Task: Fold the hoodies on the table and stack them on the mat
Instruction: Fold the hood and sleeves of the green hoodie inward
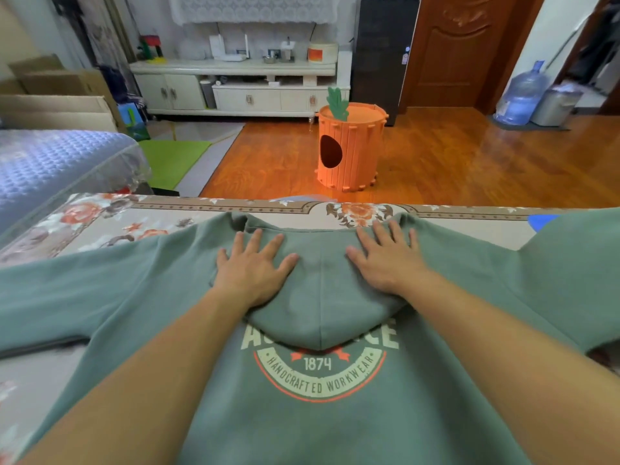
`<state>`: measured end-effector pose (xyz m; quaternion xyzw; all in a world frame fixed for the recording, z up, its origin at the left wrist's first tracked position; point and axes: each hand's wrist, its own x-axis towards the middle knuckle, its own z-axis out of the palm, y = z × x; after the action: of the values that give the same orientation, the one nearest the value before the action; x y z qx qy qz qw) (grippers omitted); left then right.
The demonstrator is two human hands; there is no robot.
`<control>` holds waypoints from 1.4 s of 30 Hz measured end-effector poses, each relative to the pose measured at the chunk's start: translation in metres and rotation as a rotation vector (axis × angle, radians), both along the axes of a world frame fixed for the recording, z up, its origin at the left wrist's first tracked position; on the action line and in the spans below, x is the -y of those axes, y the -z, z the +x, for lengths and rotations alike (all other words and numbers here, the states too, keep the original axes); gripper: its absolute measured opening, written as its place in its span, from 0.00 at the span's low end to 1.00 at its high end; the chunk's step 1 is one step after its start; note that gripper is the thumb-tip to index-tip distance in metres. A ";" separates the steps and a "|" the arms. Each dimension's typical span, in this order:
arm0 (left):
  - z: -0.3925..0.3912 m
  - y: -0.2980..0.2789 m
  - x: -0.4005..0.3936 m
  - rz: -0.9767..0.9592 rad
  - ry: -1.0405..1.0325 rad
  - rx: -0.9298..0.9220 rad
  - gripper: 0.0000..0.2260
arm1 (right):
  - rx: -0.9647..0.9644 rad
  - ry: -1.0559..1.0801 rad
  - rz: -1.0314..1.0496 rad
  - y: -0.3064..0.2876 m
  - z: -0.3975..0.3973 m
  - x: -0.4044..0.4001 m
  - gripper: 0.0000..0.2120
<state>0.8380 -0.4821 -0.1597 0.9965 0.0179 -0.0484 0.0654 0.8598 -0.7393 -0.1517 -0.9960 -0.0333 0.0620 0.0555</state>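
Observation:
A green hoodie (322, 414) lies spread on the floral-covered table (100, 219), back side up, with a round "1874 Handcrafted Workwear" print. Its hood (320, 297) is folded down over the back and covers the top of the print. Both sleeves stretch out to the left and right. My left hand (251, 266) lies flat, fingers spread, on the left part of the hood. My right hand (389, 260) presses flat on the right part of the hood. Neither hand grips the cloth.
A blue patch (541, 221) shows at the table's far right edge, partly under the right sleeve. Beyond the table stand an orange carrot-shaped barrel (349, 149), a white cabinet (241, 85), a blue-covered sofa (57, 162) at left and a water jug (521, 95).

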 end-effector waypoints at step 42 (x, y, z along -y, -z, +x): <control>-0.108 0.013 0.116 0.032 0.316 0.177 0.34 | 0.534 1.085 1.836 -0.127 -0.159 0.351 0.20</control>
<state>0.7298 -0.5977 -0.1726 0.9883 -0.1437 0.0301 0.0423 0.7011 -1.0899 -0.0245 -0.4394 0.3645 -0.2367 0.7861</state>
